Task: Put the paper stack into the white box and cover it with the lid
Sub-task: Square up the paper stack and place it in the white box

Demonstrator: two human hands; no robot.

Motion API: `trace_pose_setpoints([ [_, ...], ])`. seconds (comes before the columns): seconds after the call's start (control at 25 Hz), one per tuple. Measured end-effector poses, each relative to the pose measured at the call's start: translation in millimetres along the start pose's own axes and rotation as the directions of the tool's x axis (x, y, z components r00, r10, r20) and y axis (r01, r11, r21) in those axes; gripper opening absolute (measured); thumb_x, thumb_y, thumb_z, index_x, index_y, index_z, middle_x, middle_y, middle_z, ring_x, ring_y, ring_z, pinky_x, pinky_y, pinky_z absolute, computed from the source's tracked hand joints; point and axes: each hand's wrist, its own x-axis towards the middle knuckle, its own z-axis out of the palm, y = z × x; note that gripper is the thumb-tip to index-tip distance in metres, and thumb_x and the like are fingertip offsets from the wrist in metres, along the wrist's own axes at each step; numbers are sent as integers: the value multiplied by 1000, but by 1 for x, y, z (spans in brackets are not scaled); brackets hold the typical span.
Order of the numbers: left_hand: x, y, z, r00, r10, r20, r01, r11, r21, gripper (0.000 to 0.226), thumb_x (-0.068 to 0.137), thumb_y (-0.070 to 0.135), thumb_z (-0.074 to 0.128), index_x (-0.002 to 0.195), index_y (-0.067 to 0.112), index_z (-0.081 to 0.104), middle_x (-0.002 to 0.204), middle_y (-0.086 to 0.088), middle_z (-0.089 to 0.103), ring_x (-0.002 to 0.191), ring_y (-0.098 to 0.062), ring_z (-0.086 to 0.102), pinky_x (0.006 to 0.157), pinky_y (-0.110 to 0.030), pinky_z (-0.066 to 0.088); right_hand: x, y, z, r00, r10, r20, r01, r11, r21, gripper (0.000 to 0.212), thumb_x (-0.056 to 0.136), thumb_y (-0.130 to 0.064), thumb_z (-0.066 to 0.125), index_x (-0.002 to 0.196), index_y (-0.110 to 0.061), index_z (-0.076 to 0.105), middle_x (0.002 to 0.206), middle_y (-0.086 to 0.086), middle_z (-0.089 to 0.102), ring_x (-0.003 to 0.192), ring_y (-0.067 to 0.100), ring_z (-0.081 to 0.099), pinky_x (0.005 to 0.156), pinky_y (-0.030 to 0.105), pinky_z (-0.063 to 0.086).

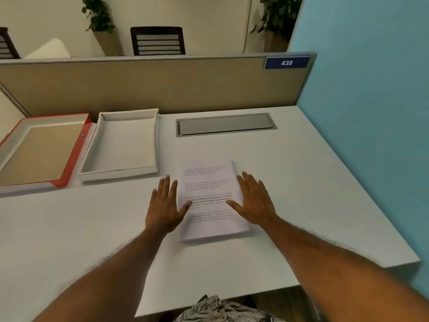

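Observation:
A stack of printed paper lies flat on the white desk, in the middle. My left hand rests flat at the stack's left edge, fingers spread, thumb on the top sheet. My right hand lies flat at the right edge, thumb also on the paper. Neither hand grips anything. The white box stands open and empty to the upper left of the stack. Left of it lies the lid, upside down, red outside and tan inside.
A grey cable flap is set into the desk behind the paper. A beige partition closes the back, a blue wall the right. The desk's right edge runs diagonally near my right arm.

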Motion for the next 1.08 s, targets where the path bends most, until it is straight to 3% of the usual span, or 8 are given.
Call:
trace_pose_setpoints([
  [0.16, 5, 2, 6, 981, -123, 153, 138, 986, -90, 86, 88, 62, 47, 153, 14, 18, 164, -8, 8, 152, -25, 4, 122, -45, 15, 11, -5, -7, 999, 47, 9, -48, 994, 94, 89, 87, -69, 42, 153, -14, 18, 163, 11, 20, 151, 27, 19, 123, 45, 15],
  [0.28, 10, 4, 15, 947, -226, 227, 277, 933, -228, 87, 87, 58, 54, 152, 10, 22, 160, -10, 25, 146, -29, 24, 117, -46, 27, 24, -8, 6, 980, 151, 128, -184, 933, 308, 87, 86, -58, 58, 150, -10, 24, 156, 13, 33, 142, 30, 35, 115, 44, 30],
  [0.48, 27, 13, 17, 923, -291, 254, 374, 836, -401, 84, 85, 46, 65, 148, 5, 29, 151, -15, 38, 139, -33, 36, 115, -44, 30, 45, -3, 17, 907, 338, 252, -419, 785, 456, 97, 83, -54, 66, 152, -6, 17, 157, 15, 29, 144, 33, 31, 115, 46, 32],
  [0.64, 49, 16, 20, 855, -411, 317, 518, 628, -581, 83, 70, 59, 67, 130, 4, 50, 130, -10, 59, 118, -31, 58, 101, -43, 47, 57, -5, 24, 884, 398, 245, -466, 704, 537, 95, 81, -47, 71, 150, -3, 21, 154, 17, 32, 141, 34, 35, 114, 44, 35],
  [0.72, 56, 17, 16, 829, -448, 336, 551, 545, -632, 70, 80, 47, 68, 128, -1, 52, 127, -11, 61, 114, -31, 59, 95, -39, 49, 62, -14, 31, 874, 425, 234, -479, 675, 561, 94, 79, -45, 74, 147, -3, 26, 151, 18, 36, 138, 35, 39, 112, 45, 37],
  [0.88, 71, 9, 21, 757, -473, 451, 641, 404, -653, 73, 84, 39, 70, 136, -4, 45, 138, -16, 53, 124, -35, 52, 97, -40, 44, 63, -29, 45, 853, 499, 151, -496, 687, 531, 88, 74, -44, 78, 140, -3, 36, 140, 17, 43, 130, 36, 41, 107, 47, 41],
  [1.08, 82, 3, 22, 748, -457, 481, 657, 405, -636, 54, 81, 31, 75, 118, -4, 60, 121, -18, 65, 107, -35, 62, 86, -40, 50, 65, -32, 53, 841, 529, 112, -507, 699, 504, 85, 69, -48, 80, 133, -5, 45, 132, 16, 46, 122, 35, 46, 103, 46, 44],
])
